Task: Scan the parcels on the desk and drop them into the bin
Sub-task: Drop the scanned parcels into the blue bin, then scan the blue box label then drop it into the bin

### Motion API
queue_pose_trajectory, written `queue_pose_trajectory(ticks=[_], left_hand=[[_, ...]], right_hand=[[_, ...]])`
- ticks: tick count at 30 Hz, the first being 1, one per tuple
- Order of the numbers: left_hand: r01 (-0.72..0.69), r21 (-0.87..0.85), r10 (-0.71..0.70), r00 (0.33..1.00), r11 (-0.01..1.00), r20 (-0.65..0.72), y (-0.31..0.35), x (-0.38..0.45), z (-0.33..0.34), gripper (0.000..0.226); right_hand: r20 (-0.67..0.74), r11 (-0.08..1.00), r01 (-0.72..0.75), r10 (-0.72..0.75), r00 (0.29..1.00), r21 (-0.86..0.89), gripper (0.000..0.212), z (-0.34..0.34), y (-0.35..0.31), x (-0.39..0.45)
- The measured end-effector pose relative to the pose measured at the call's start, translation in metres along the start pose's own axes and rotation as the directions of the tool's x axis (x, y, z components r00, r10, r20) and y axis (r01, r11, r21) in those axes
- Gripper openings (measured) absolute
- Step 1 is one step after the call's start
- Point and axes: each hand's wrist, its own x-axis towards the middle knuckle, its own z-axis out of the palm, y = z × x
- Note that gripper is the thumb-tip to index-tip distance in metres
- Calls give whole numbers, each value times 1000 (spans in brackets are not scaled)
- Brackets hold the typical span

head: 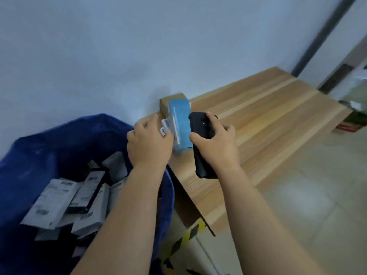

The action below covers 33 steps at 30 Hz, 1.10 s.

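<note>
A blue box parcel (179, 124) with a white barcode label on its left face stands on the wooden desk (268, 120) near its left end. My left hand (148, 143) grips the parcel's left side at the label. My right hand (215, 143) holds a black handheld scanner (201, 143) right next to the parcel's right side. Behind the blue box, a brown cardboard parcel (168, 100) sits against the wall. The blue bin (65, 135) stands left of the desk and holds several grey and black parcels (79, 201).
A pale wall runs behind the desk and bin. Yellow-black hazard tape (190, 233) marks the floor beneath the desk corner. Tiled floor (309, 205) lies to the right. Dark clutter (351, 120) sits past the desk's far right end.
</note>
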Motion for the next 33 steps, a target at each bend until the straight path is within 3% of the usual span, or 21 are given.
queue_pose_trajectory(ticks=[10,15,24,33], left_hand=[[-196,-27,196,980,980,21,194,-98,67,58],[-261,-45,263,963,964,51,261,-138,101,59],[-338,-41,340,940,940,37,335,-132,135,59],[-421,-100,426,904,901,27,422,-72,182,59]], right_hand=[[-208,999,28,-19,978,45,74,-205,94,-15],[-265,999,-16,24,964,32,74,-277,144,-15],[-325,998,-43,57,944,52,74,-341,182,22],[-410,997,-71,79,909,36,74,-398,193,112]])
